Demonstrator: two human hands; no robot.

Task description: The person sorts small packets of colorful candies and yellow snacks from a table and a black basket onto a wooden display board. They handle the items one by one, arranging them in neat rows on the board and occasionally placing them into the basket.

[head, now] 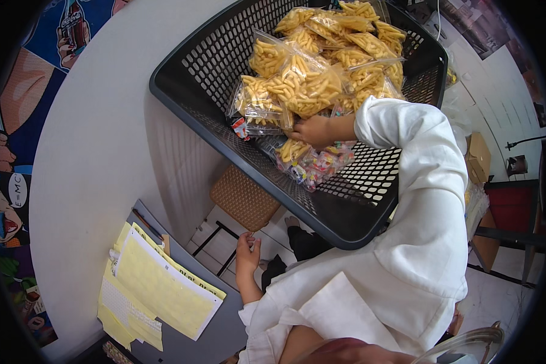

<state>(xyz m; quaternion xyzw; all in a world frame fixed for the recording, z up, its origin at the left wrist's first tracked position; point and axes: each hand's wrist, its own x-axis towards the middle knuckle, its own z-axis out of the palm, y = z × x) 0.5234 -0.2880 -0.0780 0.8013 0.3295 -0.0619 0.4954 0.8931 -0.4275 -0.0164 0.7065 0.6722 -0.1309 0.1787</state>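
Observation:
My right hand (pixel 313 132) reaches into a black plastic basket (pixel 250 169) with perforated walls. Its fingers touch the clear bags there, but the fingertips are partly hidden, so a grip cannot be made out. Above it, several zip bags of yellow stick-shaped snacks (pixel 307 86) are heaped up. Just below the hand sit a smaller portion of the yellow snacks (pixel 292 150) and clear packs of colourful wrapped sweets (pixel 318 166). Outside the basket, my left hand (pixel 248 255) hangs near a woven stool seat (pixel 243 198), fingers slightly apart and nothing visible in them.
Yellow sheets of paper (pixel 164 282) lie on a grey surface (pixel 186 261) at lower left, with a pen (pixel 146 223) at its edge. A white wall (pixel 95 136) curves along the left. To the right are a cardboard box (pixel 477 157) and a dark-framed shelf (pixel 505 234).

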